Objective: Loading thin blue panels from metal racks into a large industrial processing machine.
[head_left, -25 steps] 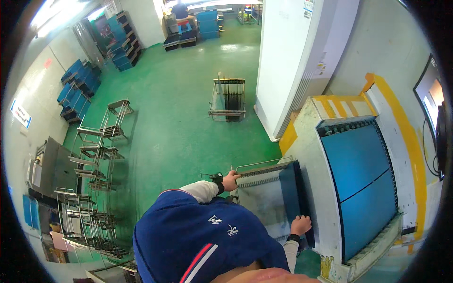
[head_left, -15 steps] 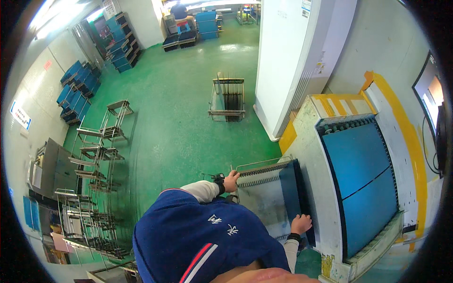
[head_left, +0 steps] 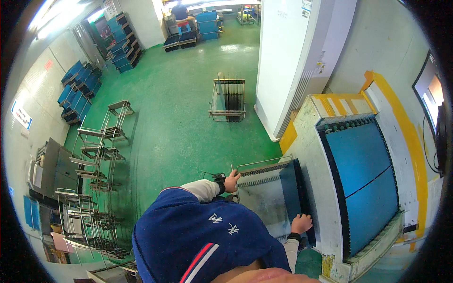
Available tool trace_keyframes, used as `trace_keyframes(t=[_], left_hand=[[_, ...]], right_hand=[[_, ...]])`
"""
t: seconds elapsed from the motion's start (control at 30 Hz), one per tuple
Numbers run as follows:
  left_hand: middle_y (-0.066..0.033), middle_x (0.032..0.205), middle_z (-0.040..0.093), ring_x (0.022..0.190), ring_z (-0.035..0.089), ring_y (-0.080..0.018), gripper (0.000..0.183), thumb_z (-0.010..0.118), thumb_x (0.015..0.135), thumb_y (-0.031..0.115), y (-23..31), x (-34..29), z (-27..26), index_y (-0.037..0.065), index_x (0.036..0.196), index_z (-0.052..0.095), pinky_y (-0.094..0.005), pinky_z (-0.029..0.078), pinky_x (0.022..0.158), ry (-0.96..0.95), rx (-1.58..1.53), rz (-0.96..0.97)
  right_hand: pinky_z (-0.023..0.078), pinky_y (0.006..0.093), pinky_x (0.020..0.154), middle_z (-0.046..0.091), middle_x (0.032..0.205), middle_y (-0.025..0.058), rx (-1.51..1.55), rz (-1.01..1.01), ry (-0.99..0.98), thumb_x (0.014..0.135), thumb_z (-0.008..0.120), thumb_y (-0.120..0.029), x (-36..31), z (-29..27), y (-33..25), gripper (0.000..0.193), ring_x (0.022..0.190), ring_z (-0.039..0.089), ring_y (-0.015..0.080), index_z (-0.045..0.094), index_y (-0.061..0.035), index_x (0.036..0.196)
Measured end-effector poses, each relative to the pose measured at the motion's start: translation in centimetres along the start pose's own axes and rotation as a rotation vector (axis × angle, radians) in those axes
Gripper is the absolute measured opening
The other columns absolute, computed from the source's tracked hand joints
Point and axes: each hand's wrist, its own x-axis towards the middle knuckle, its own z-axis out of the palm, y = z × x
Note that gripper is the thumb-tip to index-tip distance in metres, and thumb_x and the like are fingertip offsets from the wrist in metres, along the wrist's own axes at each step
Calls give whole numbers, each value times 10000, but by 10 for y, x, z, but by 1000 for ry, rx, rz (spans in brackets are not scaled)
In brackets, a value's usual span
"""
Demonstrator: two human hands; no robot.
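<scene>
A metal slotted rack (head_left: pixel 262 166) stands in front of me, against the side of a pale machine. Dark blue flat panels (head_left: pixel 291 186) stand in its right part, while a greyish sheet-like area shows through its left part. My left hand (head_left: pixel 230 181) is closed on the rack's left rim near the far corner. My right hand (head_left: pixel 302 223) has its fingers curled over the near end of the panels' upper edges; its fingertips are partly hidden. Each wrist wears a dark band.
Blue panels (head_left: pixel 361 155) lie on the machine's roller bed (head_left: pixel 351 126) at right. Another rack (head_left: pixel 227 113) stands ahead on the green floor. Metal racks (head_left: pixel 96 152) line the left side. Blue-panel stacks (head_left: pixel 75 94) stand farther back. A person (head_left: pixel 180 12) sits at the far end.
Both hands stay in the same places on the rack and the panels. The seam between the blue panels on the roller bed has shifted very slightly.
</scene>
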Motion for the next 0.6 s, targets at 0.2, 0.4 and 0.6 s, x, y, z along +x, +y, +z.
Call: trace_keyframes(t=[0.2, 0.4, 0.6], left_hand=[[-309, 1492, 89, 1265, 432, -448, 935, 701, 679, 178, -13, 10, 10, 21, 1468, 225, -413, 433, 1026, -1, 9, 51], [-313, 1500, 71, 1255, 444, -453, 951, 699, 687, 185, -13, 10, 10, 28, 1479, 195, -410, 434, 1025, -29, 29, 33], [-306, 1522, 16, 1263, 442, -444, 951, 687, 714, 194, -10, 10, 8, 42, 1496, 168, -410, 433, 1024, -68, 41, 0]], right_hand=[[418, 479, 903, 616, 1071, 118, 10, 13, -36, 834, 641, -242, -1, -5, -2, 202, 1055, 563, 309, 711, -67, 909], [423, 480, 892, 617, 1058, 120, 4, -1, -4, 830, 642, -254, -2, -2, -1, 214, 1047, 564, 313, 708, -61, 897], [429, 485, 873, 621, 1046, 130, -12, -16, 9, 821, 644, -267, 1, 5, 2, 221, 1008, 578, 324, 708, -64, 882]])
